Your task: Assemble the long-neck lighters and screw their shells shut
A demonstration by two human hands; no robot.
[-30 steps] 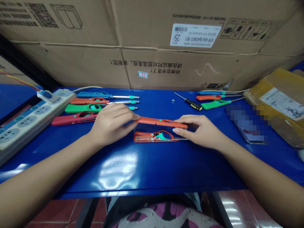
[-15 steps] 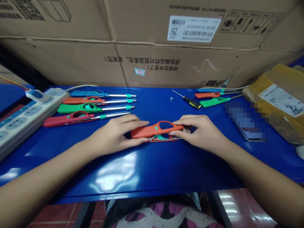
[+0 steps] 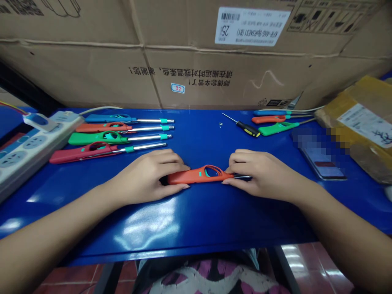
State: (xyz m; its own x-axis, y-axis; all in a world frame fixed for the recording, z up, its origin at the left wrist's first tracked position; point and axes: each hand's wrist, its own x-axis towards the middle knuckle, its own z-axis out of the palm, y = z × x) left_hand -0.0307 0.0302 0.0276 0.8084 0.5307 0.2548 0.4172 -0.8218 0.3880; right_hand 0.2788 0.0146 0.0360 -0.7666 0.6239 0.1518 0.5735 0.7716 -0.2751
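An orange long-neck gas lighter (image 3: 190,176) lies flat on the blue table between my hands, its turquoise trigger part showing near the finger hole. My left hand (image 3: 150,175) closes around its handle end, thumb on the near side and fingers on the far side. At the neck end, my right hand (image 3: 257,175) pinches the orange tip. Part of a dark metal rod shows beneath that hand. The two halves of the shell look pressed together, with no inner parts visible along the seam.
Several lighters, such as a red one (image 3: 82,153), lie in a row at left beside a white power strip (image 3: 33,149). A screwdriver (image 3: 246,128), coloured lighter handles (image 3: 277,128), a phone (image 3: 327,163) and a taped parcel (image 3: 364,122) lie rightward. A large cardboard box (image 3: 101,77) stands behind.
The orange upper shell, which was lifted above the lower half with wires and the trigger showing, now sits down on it. Both hands stay at the two ends of the lighter.
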